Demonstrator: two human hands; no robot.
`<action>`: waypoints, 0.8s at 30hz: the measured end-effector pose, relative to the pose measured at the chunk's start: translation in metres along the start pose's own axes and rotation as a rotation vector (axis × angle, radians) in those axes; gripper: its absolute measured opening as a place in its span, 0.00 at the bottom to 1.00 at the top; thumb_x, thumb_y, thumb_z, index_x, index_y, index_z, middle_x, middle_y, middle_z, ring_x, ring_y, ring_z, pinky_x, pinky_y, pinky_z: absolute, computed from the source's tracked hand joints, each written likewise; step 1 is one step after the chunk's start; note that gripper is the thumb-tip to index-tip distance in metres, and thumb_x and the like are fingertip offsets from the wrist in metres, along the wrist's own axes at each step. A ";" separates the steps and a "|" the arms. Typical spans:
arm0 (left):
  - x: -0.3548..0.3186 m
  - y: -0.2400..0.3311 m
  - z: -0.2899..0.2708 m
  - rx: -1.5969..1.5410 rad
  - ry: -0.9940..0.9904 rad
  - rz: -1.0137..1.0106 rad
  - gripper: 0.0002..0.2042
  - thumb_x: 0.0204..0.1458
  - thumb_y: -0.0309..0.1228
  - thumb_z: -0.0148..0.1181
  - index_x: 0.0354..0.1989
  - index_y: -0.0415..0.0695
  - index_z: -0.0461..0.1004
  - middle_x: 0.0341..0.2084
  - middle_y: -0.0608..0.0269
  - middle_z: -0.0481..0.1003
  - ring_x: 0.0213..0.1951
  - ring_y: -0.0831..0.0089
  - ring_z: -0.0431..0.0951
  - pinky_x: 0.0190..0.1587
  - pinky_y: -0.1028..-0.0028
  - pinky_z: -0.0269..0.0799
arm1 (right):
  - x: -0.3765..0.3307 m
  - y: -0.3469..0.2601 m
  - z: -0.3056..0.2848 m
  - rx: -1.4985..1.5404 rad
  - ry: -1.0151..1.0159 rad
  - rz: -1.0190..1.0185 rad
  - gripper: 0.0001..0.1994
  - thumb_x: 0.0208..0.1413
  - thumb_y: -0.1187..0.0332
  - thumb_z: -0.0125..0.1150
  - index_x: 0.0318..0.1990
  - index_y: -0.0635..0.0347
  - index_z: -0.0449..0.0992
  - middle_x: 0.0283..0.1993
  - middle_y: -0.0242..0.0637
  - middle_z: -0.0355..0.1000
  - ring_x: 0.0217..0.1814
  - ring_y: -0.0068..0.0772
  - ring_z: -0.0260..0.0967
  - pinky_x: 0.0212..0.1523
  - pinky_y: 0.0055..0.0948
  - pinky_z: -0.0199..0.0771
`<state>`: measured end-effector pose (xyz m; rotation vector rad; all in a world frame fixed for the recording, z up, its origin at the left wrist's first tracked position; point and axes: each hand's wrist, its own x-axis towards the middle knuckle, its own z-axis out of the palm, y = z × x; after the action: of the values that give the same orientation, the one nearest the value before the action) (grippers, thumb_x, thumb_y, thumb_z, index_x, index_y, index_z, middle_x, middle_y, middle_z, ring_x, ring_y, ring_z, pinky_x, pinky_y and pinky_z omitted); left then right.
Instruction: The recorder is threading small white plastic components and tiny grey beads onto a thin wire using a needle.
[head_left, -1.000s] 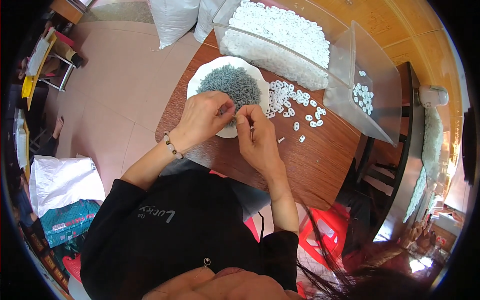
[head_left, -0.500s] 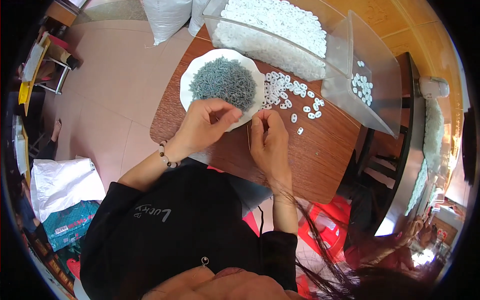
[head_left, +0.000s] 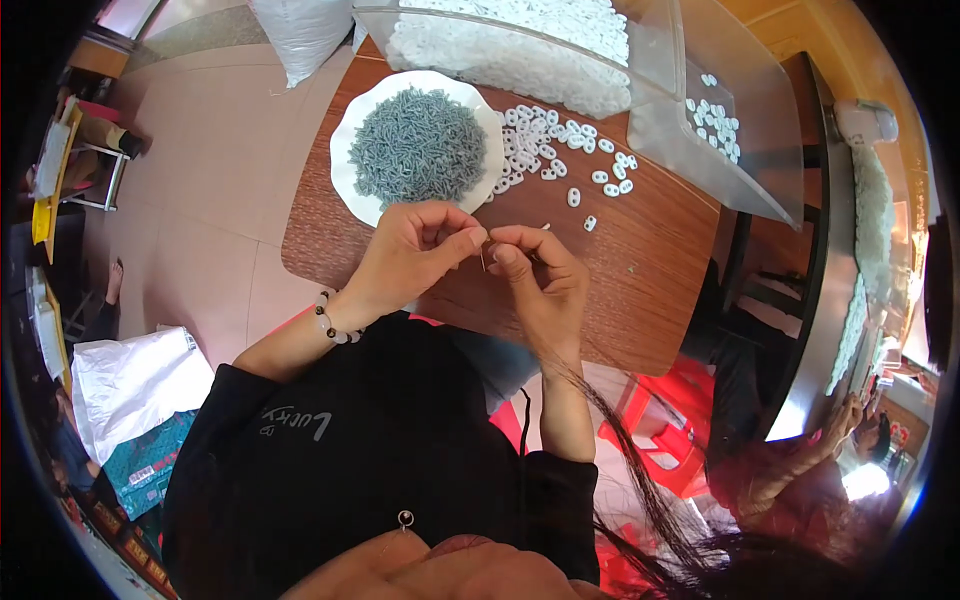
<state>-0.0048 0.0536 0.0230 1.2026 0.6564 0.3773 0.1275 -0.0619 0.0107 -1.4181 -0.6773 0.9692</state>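
Note:
In front of my chest, my left hand (head_left: pixel 425 245) is closed in a pinch, thumb against fingers, just at the near rim of a white scalloped bowl (head_left: pixel 343 150). Facing it, my right hand (head_left: pixel 548 285) also pinches, its fingertips almost meeting those of the left. Something thin and tiny shows between the fingertips, too small to make out. Grey-blue screws (head_left: pixel 420 148) fill the bowl in a heap. Beyond my right hand, small white oval plastic pieces with two holes (head_left: pixel 522 140) lie scattered beside the bowl.
A clear bin (head_left: pixel 500 28) heaped with white pieces stands at the table's far edge. To its right is a clear tray (head_left: pixel 750 185) holding several more. The brown wooden table (head_left: pixel 640 290) ends near my body. Red stools (head_left: pixel 675 455) and another person's arm (head_left: pixel 790 480) are at right.
My hands have come closer together, fingertips now nearly touching. My left hand sits lower against the bowl. The table and its contents have shifted up and left in the view.

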 end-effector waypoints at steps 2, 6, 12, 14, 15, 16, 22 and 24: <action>-0.004 -0.002 0.004 0.007 -0.009 -0.024 0.08 0.55 0.28 0.58 0.36 0.35 0.76 0.26 0.69 0.76 0.27 0.88 0.72 0.29 0.87 0.67 | -0.006 0.002 -0.007 -0.020 0.005 0.003 0.11 0.55 0.73 0.62 0.44 0.67 0.74 0.34 0.32 0.74 0.36 0.18 0.69 0.40 0.17 0.69; -0.005 -0.014 0.009 -0.101 -0.024 -0.149 0.08 0.56 0.30 0.57 0.37 0.37 0.75 0.26 0.69 0.75 0.24 0.87 0.70 0.28 0.86 0.66 | -0.017 -0.005 0.000 0.162 0.176 0.140 0.10 0.53 0.74 0.63 0.42 0.67 0.76 0.33 0.32 0.74 0.36 0.17 0.69 0.40 0.16 0.68; -0.011 -0.020 0.019 -0.125 -0.068 -0.198 0.08 0.57 0.32 0.57 0.37 0.39 0.75 0.27 0.68 0.75 0.25 0.85 0.71 0.29 0.84 0.67 | -0.029 0.021 -0.014 0.269 0.158 0.140 0.10 0.51 0.75 0.65 0.41 0.66 0.76 0.33 0.31 0.75 0.36 0.16 0.69 0.39 0.16 0.67; -0.012 -0.020 0.020 -0.107 -0.078 -0.191 0.08 0.57 0.32 0.56 0.37 0.39 0.75 0.27 0.68 0.75 0.25 0.86 0.70 0.29 0.84 0.67 | -0.032 0.019 -0.013 0.281 0.168 0.153 0.10 0.51 0.75 0.65 0.41 0.67 0.76 0.33 0.32 0.75 0.36 0.16 0.69 0.40 0.16 0.67; -0.012 -0.020 0.021 -0.109 -0.072 -0.203 0.08 0.57 0.32 0.56 0.37 0.39 0.75 0.27 0.69 0.75 0.26 0.86 0.70 0.30 0.85 0.67 | -0.033 0.017 -0.012 0.290 0.174 0.164 0.10 0.51 0.75 0.65 0.41 0.67 0.76 0.34 0.32 0.75 0.36 0.16 0.69 0.40 0.16 0.67; -0.012 -0.020 0.022 -0.111 -0.066 -0.214 0.08 0.57 0.32 0.56 0.37 0.39 0.75 0.27 0.69 0.75 0.26 0.86 0.70 0.30 0.85 0.67 | -0.034 0.015 -0.011 0.293 0.176 0.166 0.10 0.51 0.75 0.65 0.41 0.67 0.76 0.34 0.32 0.75 0.36 0.16 0.69 0.40 0.16 0.67; -0.013 -0.018 0.022 -0.045 -0.066 -0.193 0.09 0.55 0.33 0.59 0.36 0.39 0.76 0.26 0.71 0.75 0.26 0.88 0.69 0.29 0.86 0.65 | -0.039 0.009 -0.008 0.182 0.282 0.109 0.10 0.51 0.77 0.65 0.41 0.68 0.76 0.35 0.34 0.76 0.35 0.18 0.70 0.41 0.16 0.68; -0.014 -0.017 0.022 -0.033 -0.068 -0.194 0.09 0.55 0.33 0.59 0.36 0.39 0.76 0.26 0.71 0.74 0.26 0.88 0.69 0.29 0.86 0.65 | -0.039 0.006 -0.007 0.282 0.298 0.112 0.12 0.50 0.78 0.65 0.42 0.67 0.75 0.33 0.32 0.75 0.34 0.16 0.70 0.39 0.14 0.67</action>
<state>-0.0024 0.0239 0.0148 1.1052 0.6986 0.1825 0.1144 -0.0997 0.0103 -1.3217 -0.2325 0.8774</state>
